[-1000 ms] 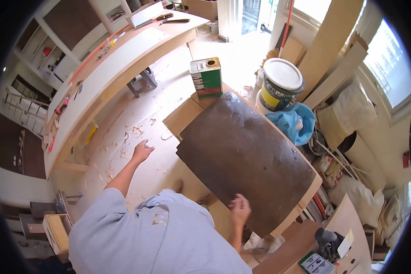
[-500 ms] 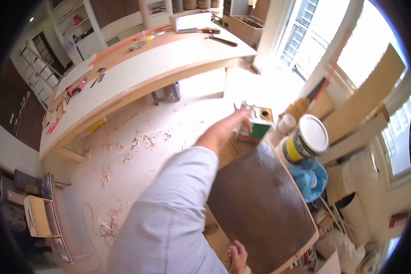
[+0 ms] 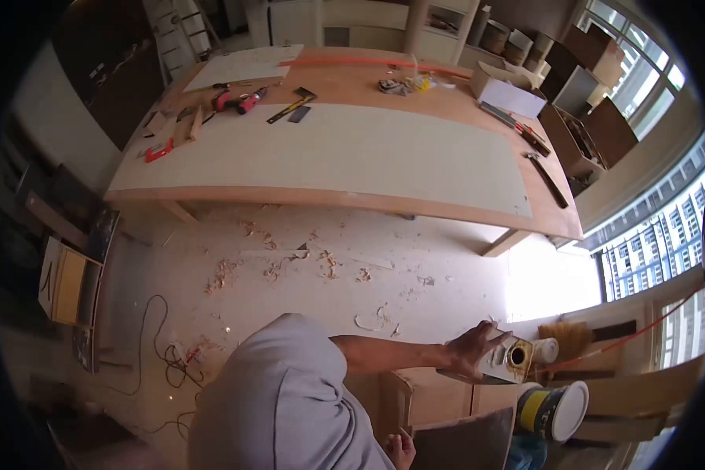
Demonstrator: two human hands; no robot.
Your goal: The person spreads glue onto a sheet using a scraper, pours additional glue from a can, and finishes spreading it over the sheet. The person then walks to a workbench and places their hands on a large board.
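Note:
My left hand (image 3: 470,352) reaches out to the right and grips a rectangular metal can (image 3: 500,365) by its top edge. The can has a dark round opening on top; its green side is mostly hidden now. Low in the view, my right hand (image 3: 401,452) is curled beside a dark-faced board (image 3: 466,442), and whatever its fingers may hold is hidden. A wooden box or cabinet (image 3: 431,398) lies below my left forearm. Just right of the can are a white-lidded bucket with a yellow band (image 3: 552,411) and a white container (image 3: 546,349).
A large worktable (image 3: 352,141) spans the back, bearing a hammer (image 3: 547,180), a handsaw (image 3: 517,129), a pink drill (image 3: 251,101) and a red clamp (image 3: 159,151). Wood shavings (image 3: 329,265) and a cable (image 3: 160,337) lie on the floor. A brush (image 3: 568,338) is near the window.
The view has swung so the worktable faces me and the can sits lower right. The dark board has largely left the view. My left hand remains on the can.

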